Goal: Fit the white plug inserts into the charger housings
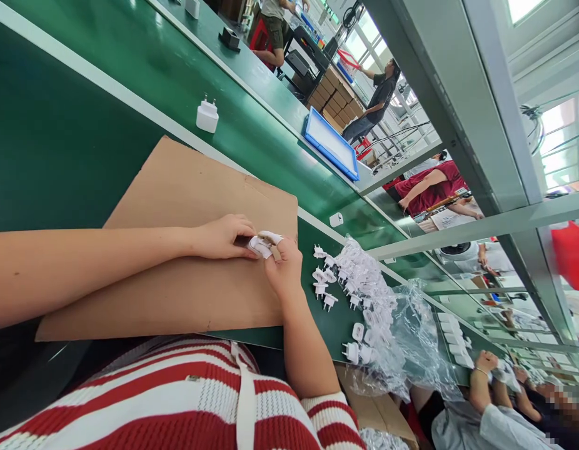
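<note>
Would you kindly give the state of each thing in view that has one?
White piece: held
Left hand: closed on the white piece
Right hand: likewise
Cardboard: lying flat
Charger beyond the cardboard: prongs exposed
Plug pieces: loose
Clear plastic: crumpled
Blue tray: uncovered

Upper garment [186, 425]: knit, alternating red and white stripes; red bands ribbed, some white bands open-textured. Right sleeve [331, 415]: matching stripes, terminates near elbow. Strap [245, 406]: off-white, flat, runs lengthwise over garment front. Forearms [130, 250]: bare. Right grip [286, 262]: white covering [273, 237] on finger, exact type unclear.
</note>
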`<state>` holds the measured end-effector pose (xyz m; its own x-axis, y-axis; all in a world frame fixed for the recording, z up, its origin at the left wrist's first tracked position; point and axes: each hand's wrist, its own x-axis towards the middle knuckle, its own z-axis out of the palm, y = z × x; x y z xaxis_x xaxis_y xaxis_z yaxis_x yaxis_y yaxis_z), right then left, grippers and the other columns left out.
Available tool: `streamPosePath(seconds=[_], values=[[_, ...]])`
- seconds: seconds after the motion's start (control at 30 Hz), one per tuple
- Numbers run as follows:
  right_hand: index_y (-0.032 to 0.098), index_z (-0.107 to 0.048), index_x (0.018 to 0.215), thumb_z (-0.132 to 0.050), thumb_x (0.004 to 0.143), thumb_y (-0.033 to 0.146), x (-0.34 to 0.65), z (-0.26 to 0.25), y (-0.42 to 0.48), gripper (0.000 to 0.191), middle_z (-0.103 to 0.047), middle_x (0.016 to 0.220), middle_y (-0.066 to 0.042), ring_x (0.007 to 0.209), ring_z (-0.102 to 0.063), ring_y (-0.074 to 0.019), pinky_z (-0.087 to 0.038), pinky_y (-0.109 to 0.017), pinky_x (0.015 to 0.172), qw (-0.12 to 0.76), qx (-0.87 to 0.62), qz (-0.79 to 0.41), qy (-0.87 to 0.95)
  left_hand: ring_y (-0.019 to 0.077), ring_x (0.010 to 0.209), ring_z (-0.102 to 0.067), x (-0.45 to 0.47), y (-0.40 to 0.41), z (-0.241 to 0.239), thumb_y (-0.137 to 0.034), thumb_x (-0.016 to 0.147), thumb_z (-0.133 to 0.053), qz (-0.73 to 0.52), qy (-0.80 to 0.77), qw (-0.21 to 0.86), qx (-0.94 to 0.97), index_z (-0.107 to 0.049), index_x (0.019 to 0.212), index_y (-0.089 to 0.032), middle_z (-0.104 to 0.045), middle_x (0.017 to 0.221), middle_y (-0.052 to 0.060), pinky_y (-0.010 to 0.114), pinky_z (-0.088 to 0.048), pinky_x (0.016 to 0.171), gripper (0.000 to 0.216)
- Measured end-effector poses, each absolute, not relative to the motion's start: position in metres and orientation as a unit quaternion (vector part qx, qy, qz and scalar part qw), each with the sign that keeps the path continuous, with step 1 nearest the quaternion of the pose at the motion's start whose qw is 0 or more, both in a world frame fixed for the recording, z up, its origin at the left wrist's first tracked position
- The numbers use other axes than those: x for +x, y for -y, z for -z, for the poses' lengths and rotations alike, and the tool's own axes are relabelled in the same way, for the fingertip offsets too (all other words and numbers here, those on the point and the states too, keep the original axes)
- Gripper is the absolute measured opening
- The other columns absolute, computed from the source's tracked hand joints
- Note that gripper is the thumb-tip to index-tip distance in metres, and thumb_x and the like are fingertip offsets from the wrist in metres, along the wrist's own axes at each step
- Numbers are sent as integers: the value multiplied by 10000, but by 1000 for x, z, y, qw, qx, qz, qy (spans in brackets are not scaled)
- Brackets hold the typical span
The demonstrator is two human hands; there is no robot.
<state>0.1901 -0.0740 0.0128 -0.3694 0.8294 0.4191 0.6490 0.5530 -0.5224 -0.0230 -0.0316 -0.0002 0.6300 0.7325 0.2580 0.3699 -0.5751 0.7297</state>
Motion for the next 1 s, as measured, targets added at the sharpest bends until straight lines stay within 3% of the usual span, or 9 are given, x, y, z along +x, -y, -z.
streamPosePath(seconds=[0.4,0.67,0.77,0.87,0.93,1.0], values=[[233,-700,989,-567,727,25,170,-37,78,361,-715,919,-38,925,-626,-238,-492,-336,821,247,-536,-88,803,221,850,-603,-21,31,5,-576,870,-667,-300,-331,312,838,-740,901,-217,-703,866,57,341,-456,815,368],[234,-735,1014,-638,799,135,166,-35,82,256,-770,1017,-37,973,-681,-222,-526,-321,881,281,-584,-108,754,278,981,-645,-25,27,-3,-608,875,-620,-265,-357,264,856,-755,977,-239,-747,999,67,402,-514,907,406],[262,-715,1173,-657,866,230,167,-31,80,314,-774,1095,-12,1038,-696,-198,-521,-296,943,320,-560,-157,748,289,1019,-671,-26,25,-8,-600,832,-656,-250,-369,254,858,-750,1047,-361,-766,1067,-22,444,-556,934,335],[276,-558,1414,-657,904,301,176,-29,67,520,-742,1226,21,1103,-692,-148,-525,-238,953,405,-515,-228,720,297,1013,-714,-27,21,-8,-684,743,-657,-255,-421,264,829,-711,1085,-546,-765,1052,-147,464,-616,882,373],[268,-540,1431,-654,915,340,190,-32,57,533,-715,1274,2,1159,-665,-163,-519,-262,983,435,-540,-193,694,295,984,-743,-29,13,-7,-775,688,-611,-233,-479,269,802,-689,1029,-629,-757,1020,-224,462,-645,814,379],[242,-585,1385,-641,923,393,207,-36,47,489,-676,1321,-67,1246,-606,-231,-481,-365,1064,409,-626,-109,655,284,919,-767,-29,-2,-7,-819,712,-512,-170,-514,239,806,-692,991,-639,-758,965,-240,435,-656,733,378]])
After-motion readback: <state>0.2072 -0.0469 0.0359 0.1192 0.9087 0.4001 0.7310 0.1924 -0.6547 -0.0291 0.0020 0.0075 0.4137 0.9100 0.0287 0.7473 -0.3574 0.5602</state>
